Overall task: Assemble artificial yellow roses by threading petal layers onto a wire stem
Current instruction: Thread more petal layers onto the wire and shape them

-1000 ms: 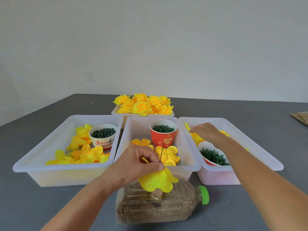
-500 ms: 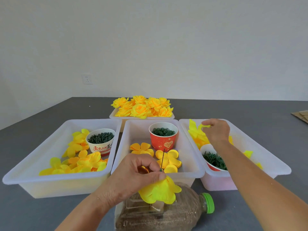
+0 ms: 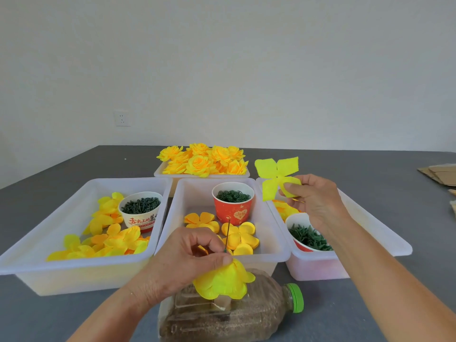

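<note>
My left hand (image 3: 190, 257) pinches a half-built yellow rose (image 3: 223, 280) at its top, low in the middle of the view. A thin green wire stem (image 3: 227, 234) sticks up out of it. My right hand (image 3: 313, 198) holds a flat bright-yellow petal layer (image 3: 276, 176) in its fingertips, lifted above the right bin (image 3: 385, 233). The rose hangs over a sand-filled bottle (image 3: 246, 317) lying on its side.
Three white bins stand side by side: the left bin (image 3: 49, 218) with petals and a white cup (image 3: 140, 213), the middle bin (image 3: 271, 238) with petals and a red cup (image 3: 233, 206). Finished roses (image 3: 202, 161) fill a far tray. Cardboard (image 3: 439, 174) lies far right.
My right hand has come up out of the right bin with one petal layer and now holds it in the air. The left hand and rose have stayed in place.
</note>
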`<act>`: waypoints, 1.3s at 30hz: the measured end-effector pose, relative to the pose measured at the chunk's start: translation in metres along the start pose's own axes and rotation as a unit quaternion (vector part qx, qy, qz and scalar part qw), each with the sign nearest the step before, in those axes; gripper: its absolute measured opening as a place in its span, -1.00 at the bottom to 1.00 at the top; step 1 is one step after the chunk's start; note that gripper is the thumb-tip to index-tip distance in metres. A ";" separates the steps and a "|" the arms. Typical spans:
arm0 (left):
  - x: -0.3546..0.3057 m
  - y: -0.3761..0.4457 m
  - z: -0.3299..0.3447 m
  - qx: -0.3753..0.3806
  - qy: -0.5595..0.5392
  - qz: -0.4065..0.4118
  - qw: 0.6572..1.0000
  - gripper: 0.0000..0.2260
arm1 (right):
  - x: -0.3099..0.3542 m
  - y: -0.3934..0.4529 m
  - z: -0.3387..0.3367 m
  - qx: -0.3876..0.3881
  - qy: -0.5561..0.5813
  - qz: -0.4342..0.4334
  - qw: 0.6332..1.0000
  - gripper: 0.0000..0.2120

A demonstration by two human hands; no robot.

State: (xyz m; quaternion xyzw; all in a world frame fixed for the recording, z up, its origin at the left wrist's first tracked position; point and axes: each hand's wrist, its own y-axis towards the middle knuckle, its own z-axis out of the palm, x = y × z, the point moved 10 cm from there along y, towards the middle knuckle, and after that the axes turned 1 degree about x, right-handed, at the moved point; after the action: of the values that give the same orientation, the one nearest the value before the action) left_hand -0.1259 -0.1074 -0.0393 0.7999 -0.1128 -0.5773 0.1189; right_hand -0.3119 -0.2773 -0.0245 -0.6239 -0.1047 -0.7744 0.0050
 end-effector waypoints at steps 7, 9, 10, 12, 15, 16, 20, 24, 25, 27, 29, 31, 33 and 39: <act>0.002 -0.003 -0.001 0.000 0.004 -0.007 1.000 -0.85 | 0.002 -0.052 0.063 0.120 -0.031 -0.009 0.992 -0.83; 0.003 -0.003 -0.001 -0.002 0.010 -0.011 1.000 -0.85 | 0.004 -0.064 0.074 0.141 -0.049 -0.023 0.989 -0.83; 0.003 -0.003 -0.001 -0.002 0.014 -0.012 1.000 -0.83 | 0.006 -0.069 0.078 0.148 -0.060 -0.034 0.987 -0.83; 0.003 -0.004 -0.001 -0.001 0.020 -0.013 1.000 -0.81 | 0.012 -0.081 0.084 0.158 -0.081 -0.062 0.982 -0.83; 0.003 -0.004 -0.001 -0.002 0.016 -0.020 1.000 -0.78 | 0.021 -0.097 0.091 0.178 -0.105 -0.109 0.972 -0.86; 0.004 -0.004 0.000 -0.003 0.013 -0.023 1.000 -0.77 | 0.023 -0.102 0.093 0.184 -0.113 -0.120 0.969 -0.89; 0.005 -0.003 0.000 -0.008 0.004 -0.029 1.000 -0.76 | 0.029 -0.113 0.100 0.200 -0.139 -0.156 0.957 -0.83; 0.008 -0.003 0.001 -0.001 -0.009 -0.040 0.999 -0.80 | 0.033 -0.119 0.101 0.209 -0.148 -0.175 0.951 -0.74; 0.008 -0.003 0.002 0.001 -0.010 -0.040 0.999 -0.81 | 0.033 -0.119 0.100 0.205 -0.148 -0.176 0.951 -0.74; 0.007 -0.003 0.002 0.005 -0.005 -0.036 0.999 -0.86 | 0.033 -0.119 0.098 0.199 -0.143 -0.175 0.954 -0.77; 0.007 -0.002 0.002 0.002 -0.004 -0.033 0.999 -0.85 | 0.032 -0.119 0.098 0.198 -0.134 -0.170 0.956 -0.81; 0.007 -0.002 0.001 -0.005 0.000 -0.031 1.000 -0.80 | 0.031 -0.119 0.098 0.197 -0.118 -0.160 0.960 -0.90; 0.006 -0.002 0.000 -0.004 0.006 -0.028 1.000 -0.79 | 0.031 -0.118 0.096 0.193 -0.104 -0.152 0.964 -0.94; 0.005 -0.002 -0.001 -0.007 0.019 -0.023 1.000 -0.78 | 0.034 -0.119 0.097 0.200 -0.083 -0.162 0.963 -0.90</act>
State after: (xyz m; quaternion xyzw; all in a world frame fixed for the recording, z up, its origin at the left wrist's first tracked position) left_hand -0.1236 -0.1068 -0.0441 0.8120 -0.0883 -0.5656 0.1135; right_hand -0.2428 -0.1399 0.0096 -0.6473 -0.3568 -0.6736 -0.0047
